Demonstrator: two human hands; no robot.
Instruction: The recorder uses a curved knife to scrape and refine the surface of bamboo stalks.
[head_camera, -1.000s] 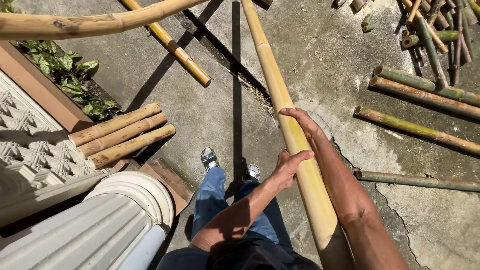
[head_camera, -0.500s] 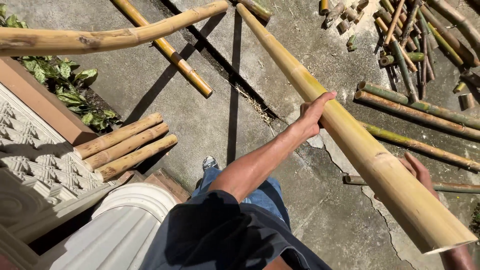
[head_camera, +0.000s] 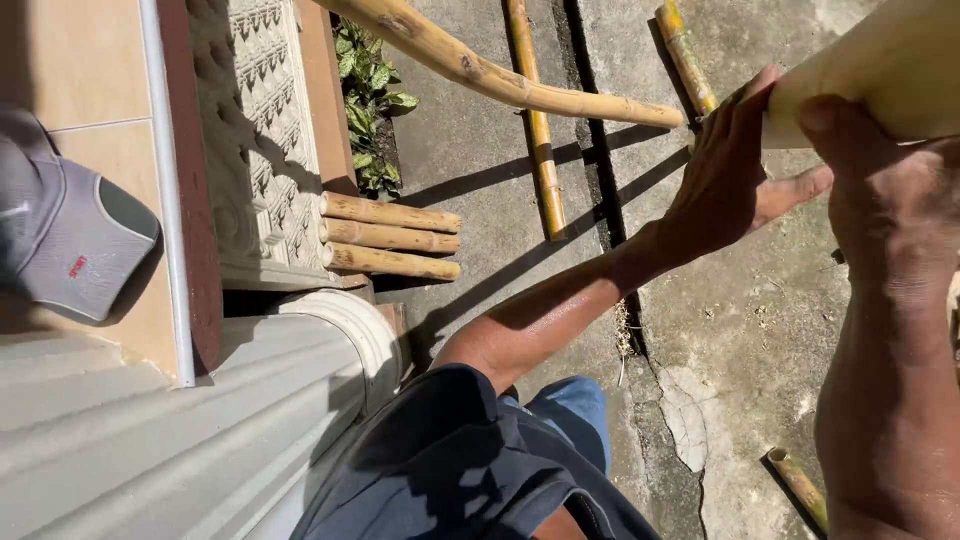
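Note:
A thick pale bamboo pole (head_camera: 880, 70) fills the upper right corner, close to the camera. My left hand (head_camera: 735, 180) reaches up and presses its fingers against the pole's underside. My right hand (head_camera: 880, 190) grips the pole from below at the right, thumb wrapped over it. Both forearms rise from the bottom of the view.
A curved bamboo pole (head_camera: 480, 70) crosses the top. Three short bamboo pieces (head_camera: 390, 237) lie stacked by a carved wall. More poles (head_camera: 535, 120) lie on the cracked concrete. A white fluted column (head_camera: 200, 430) stands lower left, a grey cap (head_camera: 70, 230) rests on the ledge, and a green plant (head_camera: 370, 90) grows by the wall.
The view has swung left toward the wall and cap. The big pole has come up much closer to the camera, and both hands now hold it near its end.

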